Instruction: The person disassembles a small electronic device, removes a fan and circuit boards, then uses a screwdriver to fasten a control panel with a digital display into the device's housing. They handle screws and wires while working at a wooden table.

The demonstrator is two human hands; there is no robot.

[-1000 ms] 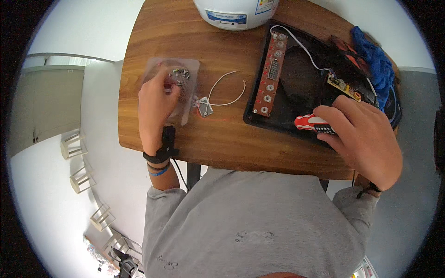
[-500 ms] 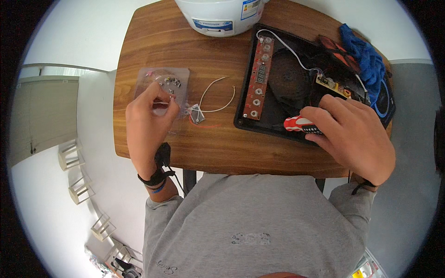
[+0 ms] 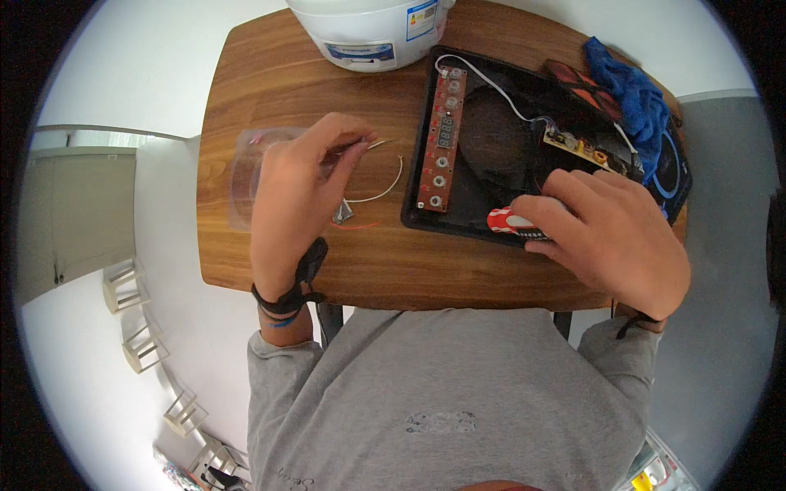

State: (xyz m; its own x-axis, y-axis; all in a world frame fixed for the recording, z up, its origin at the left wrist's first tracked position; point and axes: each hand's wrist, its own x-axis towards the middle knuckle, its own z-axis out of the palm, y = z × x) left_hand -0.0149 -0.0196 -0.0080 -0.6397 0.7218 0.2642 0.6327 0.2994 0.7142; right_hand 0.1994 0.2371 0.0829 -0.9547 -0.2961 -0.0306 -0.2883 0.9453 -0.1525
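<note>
My left hand (image 3: 307, 184) is raised over the table between a clear plastic tray (image 3: 246, 188) and a black appliance housing (image 3: 419, 214). Its thumb and fingers are pinched together; whatever lies between the tips is too small to make out. Below it sits a small silvery part (image 3: 342, 214) with thin white wires (image 3: 391, 186) and a red one. My right hand (image 3: 610, 237) is wrapped around a red-and-white screwdriver (image 3: 503, 222) above the housing's near edge. A long brown circuit board (image 3: 443, 155) with a display and round buttons lies inside the housing.
A white rounded appliance (image 3: 368, 33) stands at the table's far edge. On the housing's right side are a second yellowish board (image 3: 585, 151), a white cable (image 3: 491, 82) and a blue cloth (image 3: 634, 110). Several stools (image 3: 143, 352) stand on the floor at left.
My left hand has moved from over the tray's small metal screws to the right and away from me, fingers still pinched. The right hand keeps the screwdriver at about the same place over the housing.
</note>
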